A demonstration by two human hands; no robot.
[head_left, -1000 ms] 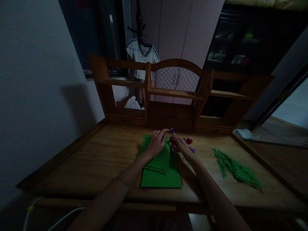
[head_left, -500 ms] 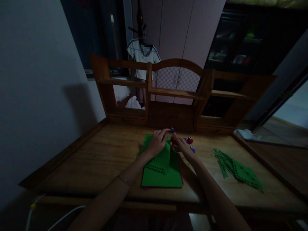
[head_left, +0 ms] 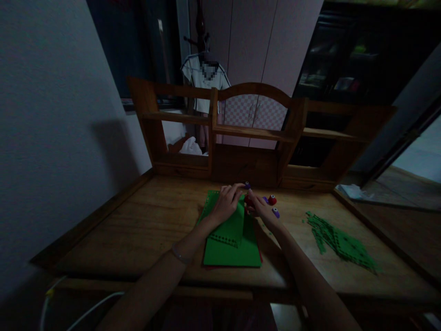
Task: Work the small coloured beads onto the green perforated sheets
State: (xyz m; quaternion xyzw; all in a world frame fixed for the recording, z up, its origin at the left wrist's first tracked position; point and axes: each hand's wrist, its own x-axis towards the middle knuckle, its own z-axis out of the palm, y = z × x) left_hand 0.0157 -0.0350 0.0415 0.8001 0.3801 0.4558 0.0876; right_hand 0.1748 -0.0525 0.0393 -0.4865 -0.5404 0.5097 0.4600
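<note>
Misalignment looks the likeliest trouble: if the left hand (head_left: 225,204) bears too lightly on the sheet (head_left: 227,225), a tug from the right hand (head_left: 261,208) could skew it and leave holes crooked or overlapping. Paper might also tear where holes crowd the edge. The purple punch (head_left: 247,185) by the left index fingertip could be knocked away if that hand shifts.

The right fingers are closed around the red punch (head_left: 247,199), at the sheet's right edge and mostly hidden. The left fingers are loosely bent over the sheet, the index stretched forward; whether they pinch its edge, I cannot tell.

The sheet is bright green and lies askew on a stack (head_left: 232,259) of green card with red showing beneath, near the middle of the table (head_left: 161,207). Dark holes run in a row along its near edge, with more at the far left. Punched green scraps (head_left: 347,243) lie well apart to the right.
</note>
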